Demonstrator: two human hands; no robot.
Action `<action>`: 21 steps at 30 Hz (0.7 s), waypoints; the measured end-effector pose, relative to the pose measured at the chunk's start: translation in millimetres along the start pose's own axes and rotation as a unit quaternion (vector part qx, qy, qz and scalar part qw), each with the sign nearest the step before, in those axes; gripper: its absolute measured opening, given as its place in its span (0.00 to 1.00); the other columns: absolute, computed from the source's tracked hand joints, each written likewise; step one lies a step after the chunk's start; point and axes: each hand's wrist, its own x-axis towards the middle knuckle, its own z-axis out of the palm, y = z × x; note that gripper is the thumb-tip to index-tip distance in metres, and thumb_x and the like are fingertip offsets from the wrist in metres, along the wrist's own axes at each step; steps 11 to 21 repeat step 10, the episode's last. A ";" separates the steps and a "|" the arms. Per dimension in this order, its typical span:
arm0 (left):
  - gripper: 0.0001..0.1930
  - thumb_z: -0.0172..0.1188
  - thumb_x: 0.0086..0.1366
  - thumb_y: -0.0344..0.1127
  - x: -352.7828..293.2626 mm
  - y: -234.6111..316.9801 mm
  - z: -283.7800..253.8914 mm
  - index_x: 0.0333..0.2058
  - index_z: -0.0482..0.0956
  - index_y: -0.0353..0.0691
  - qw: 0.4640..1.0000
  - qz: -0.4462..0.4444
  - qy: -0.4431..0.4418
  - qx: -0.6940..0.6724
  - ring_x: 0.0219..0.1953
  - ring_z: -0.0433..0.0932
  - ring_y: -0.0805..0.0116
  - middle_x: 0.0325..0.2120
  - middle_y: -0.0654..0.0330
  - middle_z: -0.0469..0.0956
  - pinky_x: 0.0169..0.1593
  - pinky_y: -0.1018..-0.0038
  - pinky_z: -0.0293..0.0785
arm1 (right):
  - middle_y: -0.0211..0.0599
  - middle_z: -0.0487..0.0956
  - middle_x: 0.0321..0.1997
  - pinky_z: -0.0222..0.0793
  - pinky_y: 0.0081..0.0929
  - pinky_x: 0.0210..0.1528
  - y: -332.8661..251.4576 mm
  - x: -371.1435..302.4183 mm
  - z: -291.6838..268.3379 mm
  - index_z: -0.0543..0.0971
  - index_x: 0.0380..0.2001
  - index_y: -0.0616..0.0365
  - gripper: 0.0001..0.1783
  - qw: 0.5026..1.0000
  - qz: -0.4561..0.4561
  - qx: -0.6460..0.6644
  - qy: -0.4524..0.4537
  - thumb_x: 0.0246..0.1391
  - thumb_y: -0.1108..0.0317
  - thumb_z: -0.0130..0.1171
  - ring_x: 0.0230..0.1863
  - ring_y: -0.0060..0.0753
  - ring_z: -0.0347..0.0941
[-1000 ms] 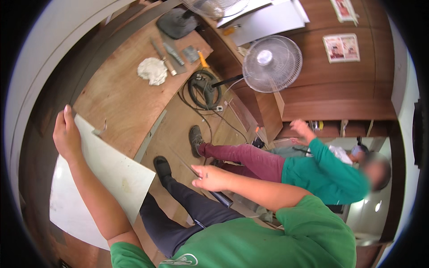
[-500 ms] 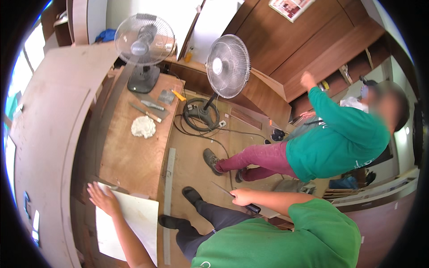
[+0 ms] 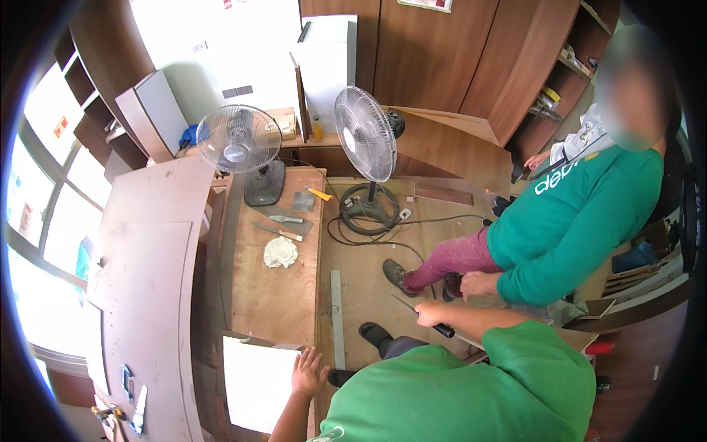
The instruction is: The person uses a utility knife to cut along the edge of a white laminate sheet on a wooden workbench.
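Observation:
My left hand lies with its fingers spread at the right edge of a white board, at the near end of the wooden bench. In my right hand is a tool with a thin, narrow blade and a black handle, its tip pointing up and left. Farther along the bench are a white lump of putty-like stuff, a flat blade with a wooden handle, a grey-handled tool, a square grey plate and a yellow-handled tool.
A co-worker in a green top stands at the right, close to my right hand. A table fan and a standing fan are at the back. Black cords and a long metal strip lie on the floor.
My left hand has gone from the board's far left corner to its right edge. My right hand still holds the tool. The co-worker's raised arm has come down, and the view has shifted.

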 end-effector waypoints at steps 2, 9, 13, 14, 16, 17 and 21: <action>0.31 0.55 0.69 0.54 13.8 -9.4 -14.6 0.64 0.73 0.43 0.997 -0.065 0.024 0.039 0.75 0.55 0.54 0.71 0.53 0.64 0.77 0.54 0.46 | 0.50 0.84 0.46 0.75 0.48 0.49 13.1 12.2 3.4 0.81 0.48 0.55 0.21 1.000 -0.008 0.005 0.024 0.52 0.59 0.57 0.48 0.54 0.81; 0.34 0.37 0.76 0.59 37.0 -66.9 -78.6 0.71 0.65 0.44 0.928 -0.301 -0.134 0.174 0.79 0.46 0.57 0.75 0.58 0.56 0.79 0.50 0.32 | 0.52 0.82 0.53 0.73 0.46 0.57 46.4 21.0 -6.3 0.81 0.54 0.55 0.26 1.000 0.006 0.010 -0.001 0.51 0.61 0.57 0.56 0.51 0.80; 0.34 0.37 0.76 0.59 42.4 -64.7 -84.4 0.71 0.65 0.44 0.928 -0.300 -0.128 0.179 0.79 0.46 0.57 0.75 0.58 0.56 0.79 0.50 0.32 | 0.53 0.81 0.57 0.72 0.45 0.60 49.6 21.0 -5.6 0.80 0.59 0.52 0.30 1.000 0.001 0.008 0.000 0.50 0.63 0.57 0.59 0.51 0.79; 0.34 0.37 0.76 0.59 42.4 -64.7 -84.4 0.71 0.65 0.44 0.928 -0.300 -0.128 0.179 0.79 0.46 0.57 0.75 0.58 0.56 0.79 0.50 0.32 | 0.53 0.81 0.57 0.72 0.45 0.60 49.6 21.0 -5.6 0.80 0.59 0.52 0.30 1.000 0.001 0.008 0.000 0.50 0.63 0.57 0.59 0.51 0.79; 0.34 0.37 0.76 0.59 42.4 -64.7 -84.4 0.71 0.65 0.44 0.928 -0.300 -0.128 0.179 0.79 0.46 0.57 0.75 0.58 0.56 0.79 0.50 0.32 | 0.53 0.81 0.57 0.72 0.45 0.60 49.6 21.0 -5.6 0.80 0.59 0.52 0.30 1.000 0.001 0.008 0.000 0.50 0.63 0.57 0.59 0.51 0.79; 0.34 0.37 0.76 0.59 42.4 -64.7 -84.4 0.71 0.65 0.44 0.928 -0.300 -0.128 0.179 0.79 0.46 0.57 0.75 0.58 0.56 0.79 0.50 0.32 | 0.53 0.81 0.57 0.72 0.45 0.60 49.6 21.0 -5.6 0.80 0.59 0.52 0.30 1.000 0.001 0.008 0.000 0.50 0.63 0.57 0.59 0.51 0.79; 0.34 0.37 0.76 0.59 42.4 -64.7 -84.4 0.71 0.65 0.44 0.928 -0.300 -0.128 0.179 0.79 0.46 0.57 0.75 0.58 0.56 0.79 0.50 0.32 | 0.53 0.81 0.57 0.72 0.45 0.60 49.6 21.0 -5.6 0.80 0.59 0.52 0.30 1.000 0.001 0.008 0.000 0.50 0.63 0.57 0.59 0.51 0.79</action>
